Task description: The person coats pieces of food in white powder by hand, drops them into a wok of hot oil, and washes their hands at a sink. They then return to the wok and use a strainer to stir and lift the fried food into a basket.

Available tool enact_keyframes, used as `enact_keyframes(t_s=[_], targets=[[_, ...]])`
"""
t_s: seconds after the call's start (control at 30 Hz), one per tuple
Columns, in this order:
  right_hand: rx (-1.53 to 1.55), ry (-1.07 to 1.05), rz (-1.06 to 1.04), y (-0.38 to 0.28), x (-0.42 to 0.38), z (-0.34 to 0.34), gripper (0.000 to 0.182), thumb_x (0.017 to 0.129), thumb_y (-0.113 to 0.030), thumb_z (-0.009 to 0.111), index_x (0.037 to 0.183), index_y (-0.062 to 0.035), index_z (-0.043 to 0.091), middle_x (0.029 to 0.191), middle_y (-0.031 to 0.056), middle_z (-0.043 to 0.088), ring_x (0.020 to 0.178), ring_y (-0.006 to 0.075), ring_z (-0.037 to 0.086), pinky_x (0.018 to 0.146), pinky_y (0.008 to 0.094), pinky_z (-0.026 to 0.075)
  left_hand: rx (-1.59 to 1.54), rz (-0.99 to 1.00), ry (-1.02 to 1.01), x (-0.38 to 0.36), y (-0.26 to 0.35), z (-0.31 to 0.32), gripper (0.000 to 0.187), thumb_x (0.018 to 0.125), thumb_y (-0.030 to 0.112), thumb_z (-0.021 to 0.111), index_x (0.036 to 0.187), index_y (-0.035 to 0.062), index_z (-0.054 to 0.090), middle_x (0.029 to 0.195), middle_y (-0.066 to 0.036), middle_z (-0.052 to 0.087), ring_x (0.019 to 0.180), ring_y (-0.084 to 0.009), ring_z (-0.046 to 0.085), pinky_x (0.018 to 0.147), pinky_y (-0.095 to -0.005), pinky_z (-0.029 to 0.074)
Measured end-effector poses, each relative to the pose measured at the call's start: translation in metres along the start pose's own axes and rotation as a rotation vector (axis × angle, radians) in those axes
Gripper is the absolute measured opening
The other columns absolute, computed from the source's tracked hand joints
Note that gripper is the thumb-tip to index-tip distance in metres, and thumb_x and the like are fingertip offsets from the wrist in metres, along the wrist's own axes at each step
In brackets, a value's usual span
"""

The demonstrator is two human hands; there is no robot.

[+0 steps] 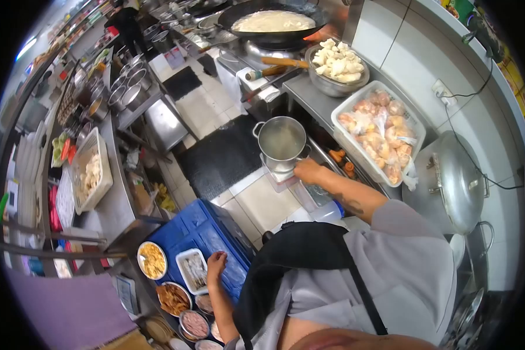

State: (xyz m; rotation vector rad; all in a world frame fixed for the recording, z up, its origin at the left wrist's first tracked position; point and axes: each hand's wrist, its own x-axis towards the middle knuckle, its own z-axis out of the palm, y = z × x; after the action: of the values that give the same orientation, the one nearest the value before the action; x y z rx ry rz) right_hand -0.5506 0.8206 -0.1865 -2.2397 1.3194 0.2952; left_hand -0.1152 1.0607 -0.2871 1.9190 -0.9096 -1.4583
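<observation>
My right hand (310,171) is closed at the near-side handle of a steel pot (282,138). The pot has two loop handles and a cloudy inside whose contents I cannot make out. My left hand (217,266), its fingers curled together, hangs by the right edge of a white tray (182,269) of greyish food. Whether anything is between those fingers is hidden. The tray sits on a blue cooler box (199,219), beside a bowl of yellow food (153,260) and a bowl of brown pieces (173,298).
A wok (227,20) of pale liquid sits over a flame at the back. Nearer stand a bowl of cauliflower (339,60), a white basket of bagged food (336,118) and a large lidded pot (458,181). Black mats (221,156) cover the tiled floor. A person (124,26) stands far off.
</observation>
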Motion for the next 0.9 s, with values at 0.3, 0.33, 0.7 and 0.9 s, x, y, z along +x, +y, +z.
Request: enact_keyframes(t_s=[0.3, 0.33, 0.7, 0.9], targets=[[2.181, 0.633, -0.223, 0.017, 0.085, -0.163, 0.032, 0.093, -0.024, 0.05, 0.115, -0.0015, 0.047, 0.102, 0.0202, 0.062, 0.09, 0.0325, 0.063, 0.079, 0.0442, 0.053, 0.214, 0.5, -0.146, 0.152, 0.178, 0.004, 0.028, 0.086, 0.02, 0.063, 0.102, -0.0037, 0.064, 0.086, -0.009, 0.067, 0.078, -0.0152, 0.061, 0.069, -0.0284, 0.048], [2.308, 0.695, -0.224, 0.03, 0.105, -0.177, 0.045, 0.088, -0.03, 0.056, 0.12, -0.0028, 0.039, 0.113, 0.0254, 0.053, 0.102, 0.0386, 0.057, 0.087, 0.0504, 0.049, 0.256, 0.521, -0.161, 0.159, 0.198, 0.01, 0.027, 0.086, 0.019, 0.063, 0.101, -0.0041, 0.064, 0.087, -0.009, 0.068, 0.079, -0.0159, 0.062, 0.071, -0.0292, 0.048], [2.736, 1.029, -0.57, 0.08, 0.202, -0.25, 0.034, 0.085, -0.021, 0.056, 0.108, -0.0041, 0.038, 0.111, 0.0175, 0.045, 0.108, 0.037, 0.05, 0.094, 0.054, 0.042, 0.159, 0.09, -0.124, 0.245, 0.151, -0.046, 0.021, 0.086, 0.019, 0.062, 0.094, 0.0002, 0.063, 0.074, -0.004, 0.062, 0.061, -0.0128, 0.057, 0.053, -0.026, 0.045], [2.7, 1.248, -0.222, 0.056, 0.159, -0.235, 0.007, 0.086, -0.008, 0.052, 0.09, -0.0066, 0.046, 0.069, 0.0061, 0.049, 0.064, 0.0216, 0.051, 0.072, 0.0424, 0.049, 0.181, -0.015, -0.201, 0.261, 0.14, -0.09, 0.023, 0.088, 0.022, 0.057, 0.103, 0.0042, 0.06, 0.082, -0.004, 0.064, 0.065, -0.016, 0.061, 0.054, -0.0295, 0.047]])
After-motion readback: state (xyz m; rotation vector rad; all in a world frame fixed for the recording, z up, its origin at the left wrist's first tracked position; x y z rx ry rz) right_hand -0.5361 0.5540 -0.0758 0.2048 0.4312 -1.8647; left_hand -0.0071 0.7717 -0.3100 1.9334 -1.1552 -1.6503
